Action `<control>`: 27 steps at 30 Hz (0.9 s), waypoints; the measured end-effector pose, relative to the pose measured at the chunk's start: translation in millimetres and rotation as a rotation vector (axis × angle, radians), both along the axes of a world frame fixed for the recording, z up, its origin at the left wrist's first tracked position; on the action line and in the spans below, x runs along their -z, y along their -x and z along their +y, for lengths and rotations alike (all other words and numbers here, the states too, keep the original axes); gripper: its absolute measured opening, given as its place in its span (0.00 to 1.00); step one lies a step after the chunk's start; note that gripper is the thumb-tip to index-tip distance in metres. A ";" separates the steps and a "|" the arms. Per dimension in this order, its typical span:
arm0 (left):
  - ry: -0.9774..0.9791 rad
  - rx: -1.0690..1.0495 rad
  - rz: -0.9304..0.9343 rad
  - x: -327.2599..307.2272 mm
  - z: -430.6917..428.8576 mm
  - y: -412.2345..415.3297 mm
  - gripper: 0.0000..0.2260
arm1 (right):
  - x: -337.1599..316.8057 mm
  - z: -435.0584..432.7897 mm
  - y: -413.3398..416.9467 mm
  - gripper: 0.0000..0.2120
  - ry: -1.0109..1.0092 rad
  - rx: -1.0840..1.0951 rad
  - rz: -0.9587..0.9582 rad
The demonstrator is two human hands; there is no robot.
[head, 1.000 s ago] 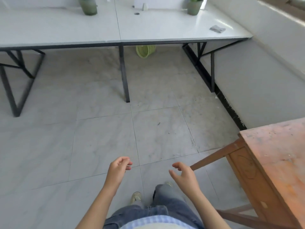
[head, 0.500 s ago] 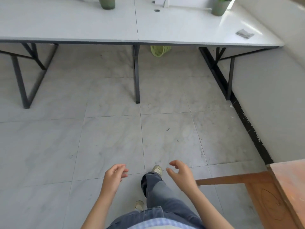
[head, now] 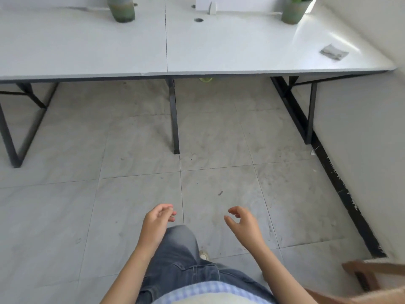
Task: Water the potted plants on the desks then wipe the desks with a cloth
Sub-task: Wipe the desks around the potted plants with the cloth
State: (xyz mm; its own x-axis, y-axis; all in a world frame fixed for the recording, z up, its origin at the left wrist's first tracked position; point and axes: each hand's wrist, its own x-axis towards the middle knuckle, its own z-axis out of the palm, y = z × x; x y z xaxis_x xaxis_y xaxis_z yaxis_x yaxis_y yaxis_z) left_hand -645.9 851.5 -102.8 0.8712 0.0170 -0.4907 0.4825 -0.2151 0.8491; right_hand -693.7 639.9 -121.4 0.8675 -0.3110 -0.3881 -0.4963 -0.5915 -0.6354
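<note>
Desks (head: 219,47) nearer now, floor (head: 131,172) between.

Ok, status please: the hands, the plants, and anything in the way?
Left hand and right hand empty, fingers loosely curled. Two potted plants at far edge of desks; grey cloth on right desk. Open floor ahead.

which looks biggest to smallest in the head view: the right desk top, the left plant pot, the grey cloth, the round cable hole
1. right desk top, by far the largest.
2. left plant pot, though its top is cut off by the frame.
3. grey cloth, fairly close to the pot in apparent size.
4. round cable hole, the smallest.
</note>
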 end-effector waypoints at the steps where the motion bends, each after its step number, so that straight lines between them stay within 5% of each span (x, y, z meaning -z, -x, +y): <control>1: 0.001 -0.014 0.011 1.1 -2.7 -10.7 0.09 | 3.1 -4.0 -7.2 0.14 -0.006 0.002 0.015; 16: 0.160 0.111 -0.081 -17.9 -127.7 -319.8 0.09 | -15.4 -107.6 -236.7 0.14 0.084 0.282 -0.048; 27: 0.079 0.485 0.145 9.3 -237.8 -387.5 0.10 | -10.9 -185.0 -275.7 0.10 0.030 0.558 0.098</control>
State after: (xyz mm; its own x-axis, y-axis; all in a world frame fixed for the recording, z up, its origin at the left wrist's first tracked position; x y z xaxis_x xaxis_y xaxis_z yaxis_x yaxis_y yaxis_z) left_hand -258.4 613.7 -112.1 0.6926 -0.4144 -0.5903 0.4570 -0.3811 0.8037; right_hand -418.0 455.0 -110.4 0.5290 -0.7243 -0.4423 -0.7948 -0.2401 -0.5574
